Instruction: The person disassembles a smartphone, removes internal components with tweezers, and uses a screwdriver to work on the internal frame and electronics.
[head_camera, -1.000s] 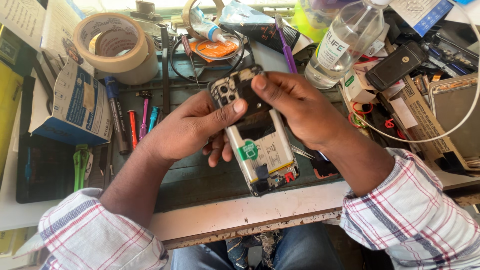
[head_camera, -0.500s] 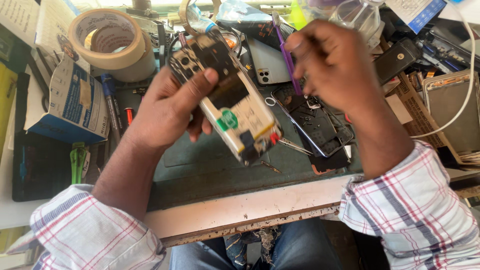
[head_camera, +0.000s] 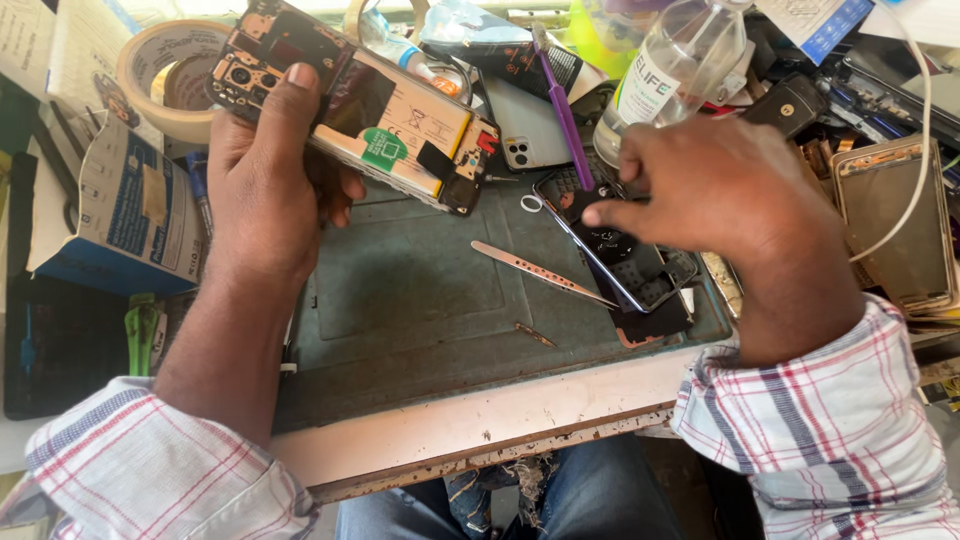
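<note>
The opened phone (head_camera: 385, 125), its battery showing, is held up above the green mat (head_camera: 420, 290) in the closed left hand (head_camera: 262, 175), while the right hand (head_camera: 715, 190), fingers loosely bent and holding nothing, touches a dark phone frame (head_camera: 625, 250) beside the tweezers (head_camera: 540, 272).

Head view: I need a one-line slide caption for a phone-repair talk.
Left hand holds an opened smartphone above the green mat; right hand fingers a phone frame beside tweezers.
</note>
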